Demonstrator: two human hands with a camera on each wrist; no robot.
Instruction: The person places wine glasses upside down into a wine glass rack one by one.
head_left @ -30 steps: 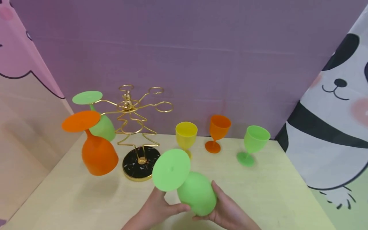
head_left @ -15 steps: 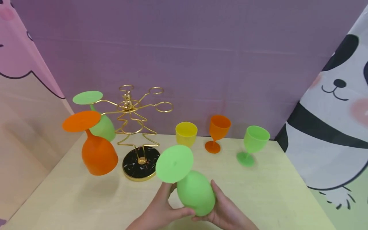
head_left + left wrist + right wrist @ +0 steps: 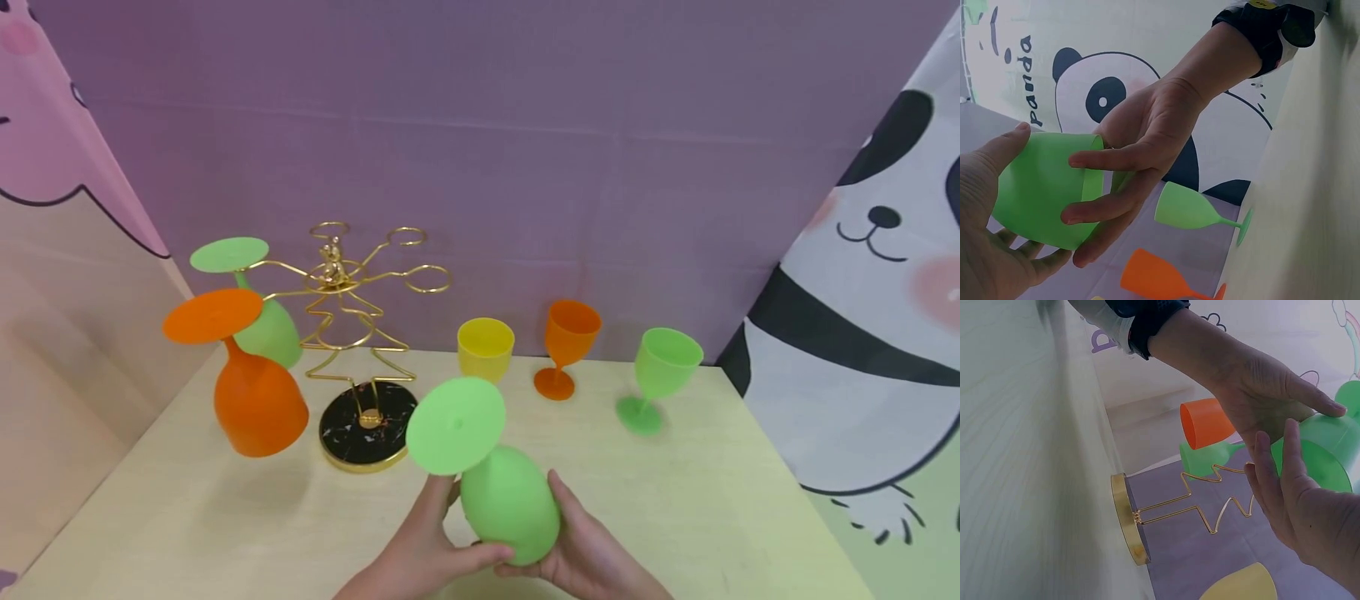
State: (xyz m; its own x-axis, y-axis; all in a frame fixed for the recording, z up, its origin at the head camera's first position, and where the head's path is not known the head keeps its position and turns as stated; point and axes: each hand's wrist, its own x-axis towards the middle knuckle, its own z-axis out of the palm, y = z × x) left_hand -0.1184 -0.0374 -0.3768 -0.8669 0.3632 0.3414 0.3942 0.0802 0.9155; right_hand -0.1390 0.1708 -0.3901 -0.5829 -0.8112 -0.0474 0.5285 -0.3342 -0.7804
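A light green plastic goblet (image 3: pixel 510 504) is held in both hands above the front of the table, upside down and tilted, its round foot pointing up and to the left. My left hand (image 3: pixel 423 537) grips the bowl from the left, thumb on the near side. From the right, my right hand (image 3: pixel 592 546) holds the same bowl, its fingers curving around the rim side. In the left wrist view the bowl (image 3: pixel 1047 184) sits between the two hands. The right wrist view looks into its open mouth (image 3: pixel 1319 465).
A gold wire glass rack (image 3: pixel 369 342) on a black round base stands left of centre. An orange goblet (image 3: pixel 258 404) and a green one (image 3: pixel 272 335) hang upside down from it. Yellow (image 3: pixel 486 348), orange (image 3: pixel 572 335) and green (image 3: pixel 667 365) goblets stand upright at the back.
The held goblet's foot has shifted slightly up and right since a second ago. My left hand has moved a little right with it, now overlapping more of the yellow goblet.
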